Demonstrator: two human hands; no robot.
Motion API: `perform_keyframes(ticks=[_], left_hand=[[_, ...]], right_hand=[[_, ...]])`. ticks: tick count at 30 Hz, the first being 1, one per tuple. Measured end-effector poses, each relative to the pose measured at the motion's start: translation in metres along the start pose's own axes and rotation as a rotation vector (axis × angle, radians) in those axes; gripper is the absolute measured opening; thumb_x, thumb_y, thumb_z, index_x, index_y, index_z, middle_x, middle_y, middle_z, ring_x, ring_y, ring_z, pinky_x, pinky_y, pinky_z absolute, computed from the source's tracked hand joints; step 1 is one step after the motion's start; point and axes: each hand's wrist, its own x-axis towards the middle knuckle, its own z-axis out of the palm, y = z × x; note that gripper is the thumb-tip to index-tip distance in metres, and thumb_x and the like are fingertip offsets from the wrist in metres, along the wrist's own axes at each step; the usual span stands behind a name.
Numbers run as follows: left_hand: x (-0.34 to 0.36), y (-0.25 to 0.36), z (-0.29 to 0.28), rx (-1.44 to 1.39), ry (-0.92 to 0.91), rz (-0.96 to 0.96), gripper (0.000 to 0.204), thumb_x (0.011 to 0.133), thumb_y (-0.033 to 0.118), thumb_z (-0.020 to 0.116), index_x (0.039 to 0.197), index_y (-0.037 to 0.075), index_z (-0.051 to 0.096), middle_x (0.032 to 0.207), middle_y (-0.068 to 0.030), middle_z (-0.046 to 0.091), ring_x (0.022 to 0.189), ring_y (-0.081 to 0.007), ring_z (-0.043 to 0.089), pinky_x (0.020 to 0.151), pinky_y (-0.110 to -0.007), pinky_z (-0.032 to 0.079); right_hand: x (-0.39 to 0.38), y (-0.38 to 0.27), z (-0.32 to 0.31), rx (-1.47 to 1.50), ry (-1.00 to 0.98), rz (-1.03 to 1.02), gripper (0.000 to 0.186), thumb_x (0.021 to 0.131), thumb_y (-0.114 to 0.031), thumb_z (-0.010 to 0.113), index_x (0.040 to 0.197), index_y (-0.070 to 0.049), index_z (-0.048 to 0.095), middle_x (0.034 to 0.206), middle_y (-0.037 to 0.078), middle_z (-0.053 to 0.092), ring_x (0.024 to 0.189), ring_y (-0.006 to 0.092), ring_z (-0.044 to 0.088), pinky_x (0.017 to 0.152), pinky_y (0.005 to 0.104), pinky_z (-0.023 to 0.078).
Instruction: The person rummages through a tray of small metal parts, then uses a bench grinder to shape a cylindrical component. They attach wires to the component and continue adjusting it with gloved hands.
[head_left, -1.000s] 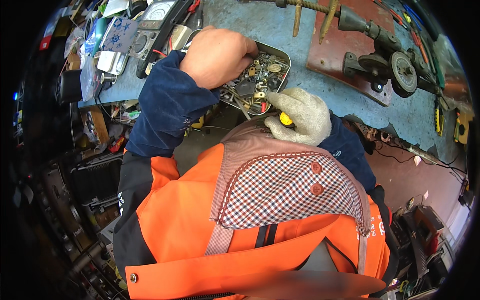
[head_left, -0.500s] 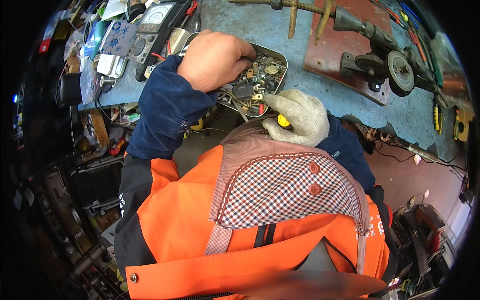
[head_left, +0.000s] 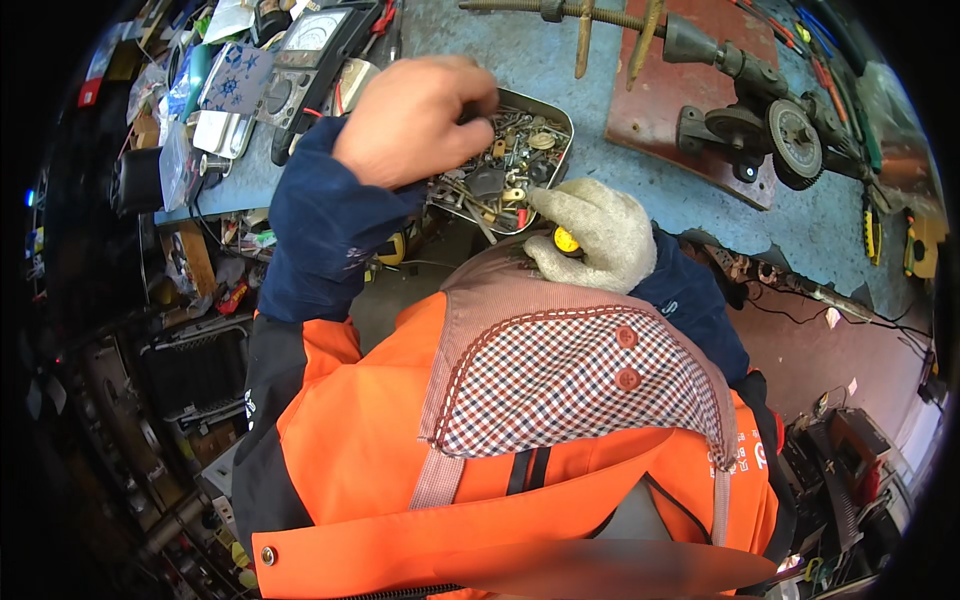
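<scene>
My left hand (head_left: 415,120), bare and slightly smeared by motion, hovers over the left part of a shallow metal tin (head_left: 571,150). Its fingers are curled in, and whatever may be between them is hidden. Inside the tin lie mixed screws, washers and other small metal parts (head_left: 505,165), with a small red piece (head_left: 521,217) near the front edge. At the tin's front right corner is my right hand (head_left: 605,235), in a pale knitted glove. It is closed around an object with a round yellow end (head_left: 566,240); the rest of that object is hidden by the glove.
An analog multimeter (head_left: 300,65) lies left of the tin among clutter. To the right, a cast metal device with a toothed dial (head_left: 797,140) stands on a reddish board (head_left: 650,110). Hand tools line the right side of the blue workbench (head_left: 580,150).
My left hand has shifted slightly left over the tin, its fingers drawn back from the parts. My right hand stays nearly still, gripping the yellow-ended object.
</scene>
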Motion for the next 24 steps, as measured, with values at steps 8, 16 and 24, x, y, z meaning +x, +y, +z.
perform_keyframes(ticks=[8,16,24], left_hand=[[-0.016,0.004,-0.028,-0.190,0.094,-0.273,0.017,0.087,0.009,0.076,0.101,0.001,0.072,0.083,-0.0136,0.068,0.075,-0.0240,0.069,0.070,-0.036,0.056],[-0.012,-0.010,-0.013,-0.059,0.074,0.040,0.019,0.092,0.005,0.069,0.110,0.005,0.076,0.100,-0.0152,0.070,0.093,-0.0371,0.071,0.082,-0.044,0.058],[-0.008,-0.005,0.014,0.266,-0.030,0.128,0.019,0.088,0.007,0.067,0.100,0.011,0.081,0.103,-0.0095,0.065,0.102,-0.0326,0.066,0.091,-0.046,0.053]], right_hand=[[-0.001,0.001,0.001,0.009,0.006,0.016,0.057,0.083,-0.027,0.090,0.129,0.000,0.073,0.100,0.018,0.073,0.085,0.0345,0.073,0.070,0.0426,0.060],[-0.001,0.002,0.002,0.007,0.039,-0.017,0.059,0.081,-0.024,0.092,0.130,0.000,0.073,0.097,0.018,0.073,0.082,0.0336,0.073,0.068,0.0418,0.059],[0.000,0.001,0.000,0.022,0.003,0.011,0.058,0.082,-0.025,0.091,0.131,-0.001,0.072,0.100,0.018,0.073,0.085,0.0348,0.073,0.071,0.0428,0.059]])
